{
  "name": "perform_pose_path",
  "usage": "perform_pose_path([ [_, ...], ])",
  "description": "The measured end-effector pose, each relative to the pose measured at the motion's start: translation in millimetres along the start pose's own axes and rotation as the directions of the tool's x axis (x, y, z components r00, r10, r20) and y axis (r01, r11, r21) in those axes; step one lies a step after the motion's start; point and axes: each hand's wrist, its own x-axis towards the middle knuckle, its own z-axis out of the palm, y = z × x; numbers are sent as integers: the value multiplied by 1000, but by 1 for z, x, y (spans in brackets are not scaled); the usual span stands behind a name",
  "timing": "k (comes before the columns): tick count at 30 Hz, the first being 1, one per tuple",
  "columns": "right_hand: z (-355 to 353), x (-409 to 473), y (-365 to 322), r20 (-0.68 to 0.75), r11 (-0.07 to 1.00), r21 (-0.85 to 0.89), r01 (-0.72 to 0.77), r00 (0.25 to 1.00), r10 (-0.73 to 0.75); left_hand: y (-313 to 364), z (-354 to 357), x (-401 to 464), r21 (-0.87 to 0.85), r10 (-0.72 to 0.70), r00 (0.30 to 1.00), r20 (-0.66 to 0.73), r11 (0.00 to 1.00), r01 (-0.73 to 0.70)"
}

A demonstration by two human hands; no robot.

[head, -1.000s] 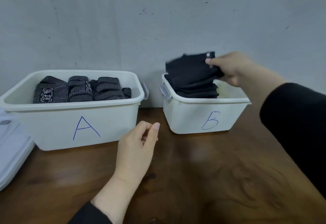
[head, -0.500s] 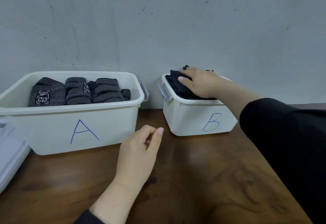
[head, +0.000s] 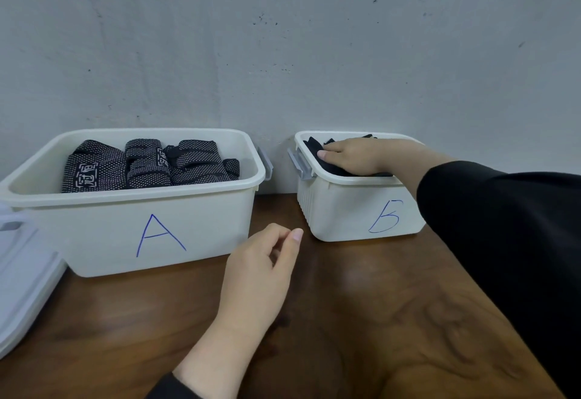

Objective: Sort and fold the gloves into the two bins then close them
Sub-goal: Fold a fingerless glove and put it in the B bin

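A large white bin marked A (head: 94, 235) stands at the left and holds several folded black gloves with white dots (head: 147, 162). A smaller white bin marked B (head: 345, 210) stands to its right with plain black gloves (head: 317, 150) stacked inside. My right hand (head: 358, 155) lies flat on top of that black stack, pressing it down into bin B. My left hand (head: 261, 269) hovers over the wooden table between the two bins, fingers loosely curled and holding nothing.
White bin lids (head: 22, 276) lie stacked at the left edge of the brown wooden table (head: 345, 320). A grey wall rises right behind both bins. Grey latches (head: 300, 162) hang on the bins' facing ends.
My right hand carried the folded black gloves down from above bin B and now presses them flat inside it. The left hand stayed almost still.
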Motion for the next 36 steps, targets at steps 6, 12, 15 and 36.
perform_pose_path([
  [6, -5, -9, 3, -236, 1000, 6, -2, 972, 3, 4, -2, -1, 29, 35, 999, -12, 999, -35],
  [12, -18, -51, -21, -639, 954, 181, 238, 766, -70, 1, -12, -6, 97, 126, 987, -95, 988, -117],
  [15, 0, -90, -56, -768, 845, 268, 462, 632, -102, 3, -30, -17, 176, 180, 971, -160, 973, -151],
  [36, 187, -157, -275, -215, 745, 347, 569, 822, -528, -85, -260, -107, 683, -203, 964, -174, 680, 266],
])
